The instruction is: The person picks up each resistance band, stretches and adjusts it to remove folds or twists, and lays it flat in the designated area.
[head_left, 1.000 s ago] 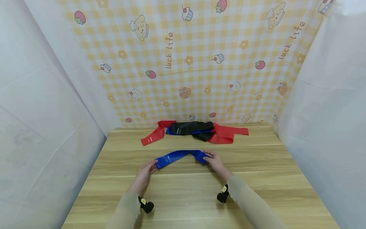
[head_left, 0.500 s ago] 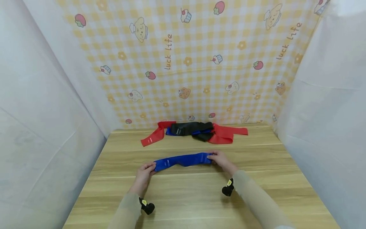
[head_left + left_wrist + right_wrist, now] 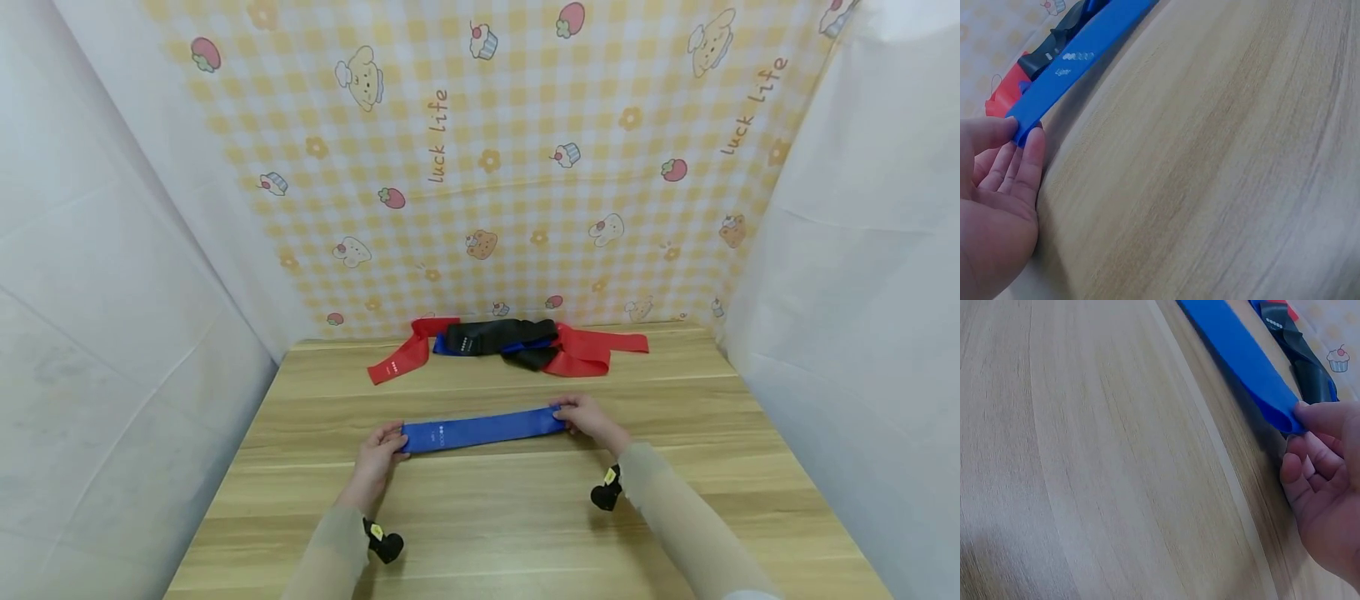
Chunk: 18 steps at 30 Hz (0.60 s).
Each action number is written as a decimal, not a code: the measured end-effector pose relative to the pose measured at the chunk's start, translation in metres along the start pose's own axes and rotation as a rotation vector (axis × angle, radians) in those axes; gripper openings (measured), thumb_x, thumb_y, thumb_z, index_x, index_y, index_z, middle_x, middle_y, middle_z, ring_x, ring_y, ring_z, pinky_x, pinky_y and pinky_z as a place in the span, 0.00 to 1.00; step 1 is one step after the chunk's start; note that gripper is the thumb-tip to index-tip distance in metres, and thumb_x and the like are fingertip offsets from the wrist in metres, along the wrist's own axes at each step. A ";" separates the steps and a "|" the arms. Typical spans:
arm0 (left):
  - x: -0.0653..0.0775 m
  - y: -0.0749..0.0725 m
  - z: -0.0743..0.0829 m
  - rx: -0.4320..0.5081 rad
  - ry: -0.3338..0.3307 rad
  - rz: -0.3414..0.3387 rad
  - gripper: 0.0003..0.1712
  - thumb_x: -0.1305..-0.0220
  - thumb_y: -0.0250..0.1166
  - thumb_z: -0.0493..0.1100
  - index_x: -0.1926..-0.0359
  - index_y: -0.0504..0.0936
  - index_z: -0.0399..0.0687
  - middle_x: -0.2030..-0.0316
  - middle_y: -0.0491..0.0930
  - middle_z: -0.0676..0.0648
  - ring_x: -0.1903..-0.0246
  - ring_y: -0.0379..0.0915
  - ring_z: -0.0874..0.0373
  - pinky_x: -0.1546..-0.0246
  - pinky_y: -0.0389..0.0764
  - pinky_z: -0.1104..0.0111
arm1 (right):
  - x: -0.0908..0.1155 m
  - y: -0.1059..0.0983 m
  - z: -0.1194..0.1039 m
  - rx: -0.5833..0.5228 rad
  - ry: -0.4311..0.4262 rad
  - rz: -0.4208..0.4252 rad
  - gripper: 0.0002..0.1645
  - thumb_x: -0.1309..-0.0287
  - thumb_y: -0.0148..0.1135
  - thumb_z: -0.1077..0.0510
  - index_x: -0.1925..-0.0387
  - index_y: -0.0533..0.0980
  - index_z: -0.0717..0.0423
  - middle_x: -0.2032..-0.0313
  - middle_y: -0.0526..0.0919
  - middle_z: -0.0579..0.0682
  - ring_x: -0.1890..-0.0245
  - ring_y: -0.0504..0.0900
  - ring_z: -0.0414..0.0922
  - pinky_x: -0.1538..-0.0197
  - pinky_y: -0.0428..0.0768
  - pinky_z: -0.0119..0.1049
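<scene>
left hand pinches left end of blue band | right hand pinches right end | risk: taut band may slip from fingers and snap back

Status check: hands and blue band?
Left hand and right hand pinch opposite ends of blue band, flat along table. Band pile behind, apart.

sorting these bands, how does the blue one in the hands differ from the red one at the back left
The blue band is pulled straight and flat, pinched at its ends by the left hand and right hand; the red band lies loose, bent, untouched, one end in the pile. The blue band is nearer the person. Both are flat with small white print.
</scene>
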<state>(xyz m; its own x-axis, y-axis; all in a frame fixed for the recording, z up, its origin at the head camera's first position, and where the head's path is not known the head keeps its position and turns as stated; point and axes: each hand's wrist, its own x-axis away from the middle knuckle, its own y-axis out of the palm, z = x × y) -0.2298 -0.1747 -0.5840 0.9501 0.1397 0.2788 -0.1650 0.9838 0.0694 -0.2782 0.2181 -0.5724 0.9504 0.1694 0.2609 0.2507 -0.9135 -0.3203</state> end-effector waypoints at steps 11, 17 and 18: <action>-0.001 0.001 0.000 -0.081 -0.006 -0.015 0.22 0.35 0.59 0.31 0.41 0.71 0.27 0.59 0.77 0.38 0.64 0.74 0.57 0.66 0.81 0.70 | -0.001 0.002 -0.002 0.041 0.023 -0.007 0.18 0.36 0.58 0.63 0.47 0.77 0.65 0.79 0.71 0.48 0.78 0.70 0.42 0.72 0.72 0.33; -0.002 0.000 0.000 -0.100 -0.005 -0.014 0.21 0.34 0.60 0.33 0.42 0.72 0.28 0.56 0.78 0.35 0.62 0.75 0.55 0.65 0.81 0.68 | -0.003 0.000 -0.001 0.030 0.045 -0.024 0.19 0.36 0.60 0.61 0.46 0.76 0.66 0.79 0.73 0.49 0.78 0.71 0.42 0.74 0.72 0.33; -0.002 0.000 -0.001 -0.100 -0.007 -0.012 0.21 0.34 0.60 0.33 0.42 0.72 0.29 0.55 0.79 0.35 0.62 0.75 0.55 0.66 0.81 0.68 | -0.003 0.000 -0.001 0.028 0.056 -0.024 0.19 0.36 0.60 0.60 0.46 0.76 0.66 0.79 0.74 0.49 0.79 0.71 0.42 0.74 0.72 0.32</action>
<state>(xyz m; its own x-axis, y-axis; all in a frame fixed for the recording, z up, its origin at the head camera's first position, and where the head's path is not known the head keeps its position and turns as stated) -0.2314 -0.1749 -0.5851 0.9499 0.1273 0.2855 -0.1259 0.9918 -0.0234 -0.2812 0.2175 -0.5724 0.9324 0.1698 0.3191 0.2794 -0.8986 -0.3382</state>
